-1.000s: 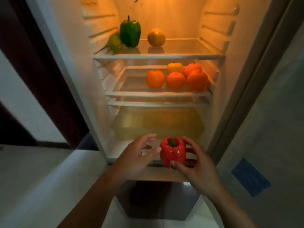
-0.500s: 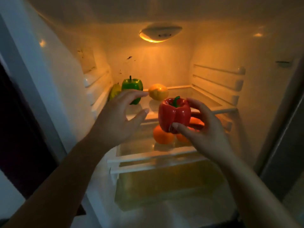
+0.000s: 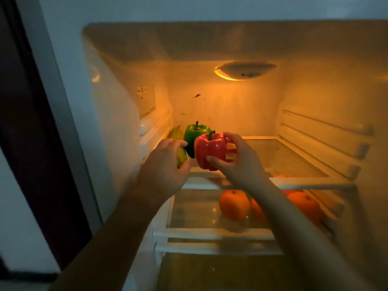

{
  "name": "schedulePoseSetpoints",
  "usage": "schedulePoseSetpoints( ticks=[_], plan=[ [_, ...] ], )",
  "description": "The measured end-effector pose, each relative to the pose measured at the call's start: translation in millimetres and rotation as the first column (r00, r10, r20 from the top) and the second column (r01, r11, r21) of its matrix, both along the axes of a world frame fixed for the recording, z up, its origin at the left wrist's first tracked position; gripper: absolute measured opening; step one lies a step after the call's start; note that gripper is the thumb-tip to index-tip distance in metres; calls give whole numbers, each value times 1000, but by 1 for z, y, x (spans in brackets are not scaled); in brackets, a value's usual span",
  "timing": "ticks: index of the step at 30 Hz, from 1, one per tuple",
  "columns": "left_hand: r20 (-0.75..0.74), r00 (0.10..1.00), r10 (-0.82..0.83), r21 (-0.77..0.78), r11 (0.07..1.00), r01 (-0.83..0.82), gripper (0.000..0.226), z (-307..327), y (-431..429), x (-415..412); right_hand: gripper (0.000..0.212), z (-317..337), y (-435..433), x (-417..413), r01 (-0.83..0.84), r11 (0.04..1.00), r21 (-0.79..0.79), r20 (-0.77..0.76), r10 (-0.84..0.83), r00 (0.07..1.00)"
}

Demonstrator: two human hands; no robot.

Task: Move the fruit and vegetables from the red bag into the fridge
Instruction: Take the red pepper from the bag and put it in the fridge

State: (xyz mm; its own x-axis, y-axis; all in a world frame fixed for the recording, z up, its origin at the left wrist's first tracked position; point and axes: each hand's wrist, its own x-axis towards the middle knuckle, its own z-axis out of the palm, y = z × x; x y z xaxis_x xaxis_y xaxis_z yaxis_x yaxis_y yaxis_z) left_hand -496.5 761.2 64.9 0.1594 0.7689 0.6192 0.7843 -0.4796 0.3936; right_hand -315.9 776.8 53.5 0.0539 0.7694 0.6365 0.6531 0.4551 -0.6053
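My right hand (image 3: 241,162) grips a glossy red bell pepper (image 3: 209,151) just above the front left of the fridge's top glass shelf (image 3: 283,158). Right behind it stands a green bell pepper (image 3: 195,132). A long yellow-green vegetable (image 3: 181,158) lies against the left wall, and my left hand (image 3: 165,162) is closed around its near end. A bit of an orange-yellow fruit shows between my right fingers. Several oranges (image 3: 234,204) sit on the second shelf. The red bag is out of view.
The fridge lamp (image 3: 243,70) glows on the back wall. Empty shelf rails (image 3: 323,131) run along the right wall. A crisper drawer (image 3: 210,269) lies under the lower shelves. The right half of the top shelf is bare glass. A dark doorway (image 3: 25,122) is at far left.
Both hands rose from the fridge's bottom edge to the top shelf. The red pepper moved in beside the green one. My left hand, open before, has closed on the yellow-green vegetable.
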Motion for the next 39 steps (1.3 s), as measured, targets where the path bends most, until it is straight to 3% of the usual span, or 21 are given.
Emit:
schedulePoseSetpoints(
  ticks=[16,25,39],
  plan=[
    [137,991,-2,-153,988,23,47,3,5,2,81,-6,10,7,-56,996,-68,49,59,997],
    [126,992,1,-135,991,16,51,8,6,3,72,2,2,18,-67,997,-39,27,68,997],
    [303,953,-19,-127,990,60,35,60,42,25,56,33,41,52,21,999,-39,-21,-22,1000]
  ],
)
